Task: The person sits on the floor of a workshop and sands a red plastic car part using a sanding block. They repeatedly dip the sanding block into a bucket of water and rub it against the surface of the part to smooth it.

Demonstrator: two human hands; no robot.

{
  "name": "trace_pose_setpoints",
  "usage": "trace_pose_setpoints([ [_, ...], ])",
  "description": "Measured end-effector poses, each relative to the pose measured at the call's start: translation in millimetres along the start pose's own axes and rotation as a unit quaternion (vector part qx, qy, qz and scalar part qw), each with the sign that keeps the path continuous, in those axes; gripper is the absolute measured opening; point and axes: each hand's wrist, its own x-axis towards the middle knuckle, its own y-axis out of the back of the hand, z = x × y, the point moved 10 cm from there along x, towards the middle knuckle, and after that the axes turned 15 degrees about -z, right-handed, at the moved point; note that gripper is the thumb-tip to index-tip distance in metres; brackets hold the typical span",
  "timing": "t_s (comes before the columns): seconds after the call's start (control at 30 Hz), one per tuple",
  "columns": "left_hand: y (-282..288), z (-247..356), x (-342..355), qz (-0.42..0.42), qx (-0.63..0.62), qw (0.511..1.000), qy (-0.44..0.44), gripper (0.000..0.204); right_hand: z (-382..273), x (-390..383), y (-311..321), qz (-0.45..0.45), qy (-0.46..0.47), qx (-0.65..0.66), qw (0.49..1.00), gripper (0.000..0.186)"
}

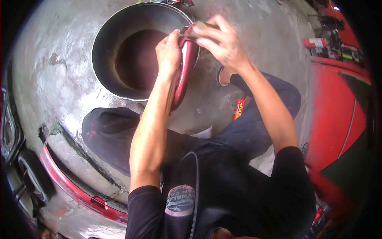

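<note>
A glossy dark-red curved car part (184, 75), long and tapered, is held up over the right rim of a large black round basin (104, 49). My left hand (169, 55) is closed on its upper left edge. At the part's top end, my right hand (225, 46) is closed around a small dark pad (207, 31), smeared by motion and pressed near the surface. The pad's exact kind is hard to make out. Shallow reddish-brown liquid (137, 59) lies in the bottom of the basin.
I sit on a grey concrete floor (65, 51) with legs bent around the basin. A long red trim piece (75, 191) and a wheel (34, 175) lie at the left. A small red packet (239, 109) is near my right leg. A red car panel (334, 111) stands at right.
</note>
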Motion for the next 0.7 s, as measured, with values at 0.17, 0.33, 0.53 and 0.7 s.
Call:
trace_pose_setpoints([
  [0.17, -0.1, 4.7, -2.6, 0.010, 0.021, 1.000, 0.007, 0.050, -11.1, 30.2, -3.3, -0.002, 0.005, -0.065, 0.998, 0.024],
  [0.33, 0.9, 13.4, -6.2, 0.043, 0.038, 0.998, 0.020, 0.053, 5.8, -8.5, 0.6, 0.002, -0.026, 0.015, 1.000, 0.024],
  [0.53, -1.1, 12.8, -12.3, 0.033, 0.032, 0.999, 0.006, 0.047, -9.6, 32.9, -7.4, -0.017, 0.016, -0.062, 0.998, 0.027],
  [0.7, -5.1, 15.6, -2.4, 0.018, 0.118, 0.993, 0.000, 0.057, 6.7, 1.0, -3.2, 0.007, 0.011, -0.025, 1.000, 0.027],
])
